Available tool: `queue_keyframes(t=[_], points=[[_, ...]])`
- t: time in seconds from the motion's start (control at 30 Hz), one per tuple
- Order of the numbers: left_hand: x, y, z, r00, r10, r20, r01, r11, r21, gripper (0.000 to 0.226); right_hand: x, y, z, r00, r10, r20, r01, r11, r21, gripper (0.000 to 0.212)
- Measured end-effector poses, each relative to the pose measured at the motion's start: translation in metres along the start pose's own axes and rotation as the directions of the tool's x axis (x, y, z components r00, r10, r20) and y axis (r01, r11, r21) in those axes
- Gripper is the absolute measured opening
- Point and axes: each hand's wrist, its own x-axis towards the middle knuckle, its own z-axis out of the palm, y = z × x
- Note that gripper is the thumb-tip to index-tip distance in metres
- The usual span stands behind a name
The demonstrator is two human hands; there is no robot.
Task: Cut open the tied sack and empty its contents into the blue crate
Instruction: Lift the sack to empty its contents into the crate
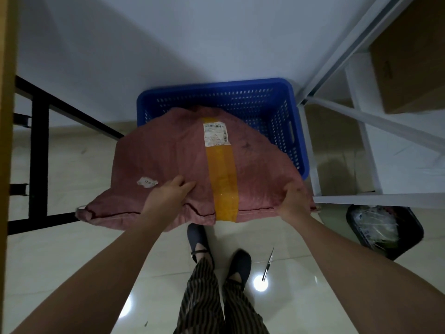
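Observation:
A dull red woven sack [168, 155] with a yellow tape strip and a white shipping label is lifted and tilted, its far end reaching into the blue perforated crate [277, 109] on the floor. My left hand [172, 191] grips the sack's near end left of the tape. My right hand [295, 201] grips the near right corner. The sack's far end, inside the crate, is hidden. A utility knife [268, 265] lies on the floor to the right of my feet.
A black metal frame [38, 150] stands at the left. White shelving [361, 131] with a cardboard box [409, 59] rises at the right, close to the crate. A black bin [385, 227] with plastic waste sits at the shelving's foot. The floor is glossy tile.

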Motion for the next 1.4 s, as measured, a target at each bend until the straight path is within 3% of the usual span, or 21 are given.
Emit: queue_keyframes(t=[0.13, 0.27, 0.33, 0.5, 0.87, 1.03, 1.2, 1.3, 1.4], points=[[0.004, -0.006, -0.021, 0.982, 0.096, -0.163, -0.078, 0.991, 0.111, 0.063, -0.011, -0.012, -0.005, 0.999, 0.047, 0.017, -0.045, 0.991, -0.124, 0.042], [0.015, -0.010, -0.051, 0.970, 0.139, -0.201, -0.084, 0.962, 0.259, 0.071, -0.014, -0.031, -0.018, 0.999, 0.006, -0.033, -0.010, 0.992, -0.127, 0.018], [0.018, -0.012, -0.068, 0.969, 0.161, -0.186, -0.100, 0.949, 0.299, 0.070, -0.013, -0.038, -0.030, 0.998, -0.030, -0.057, 0.027, 0.998, -0.057, 0.012], [0.020, -0.007, -0.119, 0.982, 0.157, -0.107, -0.113, 0.936, 0.335, 0.062, -0.019, -0.063, -0.081, 0.998, 0.001, -0.062, 0.007, 0.992, 0.126, 0.025], [0.028, 0.001, -0.228, 0.997, 0.072, 0.032, -0.079, 0.927, 0.367, 0.056, -0.042, -0.137, -0.213, 0.986, 0.002, -0.165, 0.018, 0.993, 0.116, 0.023], [0.029, -0.001, -0.285, 0.999, 0.035, 0.018, -0.038, 0.981, 0.193, 0.038, -0.061, -0.174, -0.270, 0.989, -0.042, -0.143, 0.078, 0.964, 0.255, 0.026], [0.019, 0.002, -0.338, 0.999, -0.025, -0.049, 0.022, 0.998, -0.055, 0.033, -0.080, -0.196, -0.319, 0.995, -0.055, -0.085, 0.075, 0.966, 0.247, 0.025], [0.021, 0.005, -0.369, 0.982, -0.062, -0.178, 0.001, 0.946, -0.324, 0.027, -0.088, -0.207, -0.347, 0.990, -0.085, -0.114, 0.115, 0.950, 0.289, 0.031], [0.026, 0.008, -0.397, 0.958, -0.141, -0.249, 0.021, 0.903, -0.429, 0.034, -0.095, -0.222, -0.375, 0.974, -0.142, -0.175, 0.190, 0.935, 0.300, 0.033]])
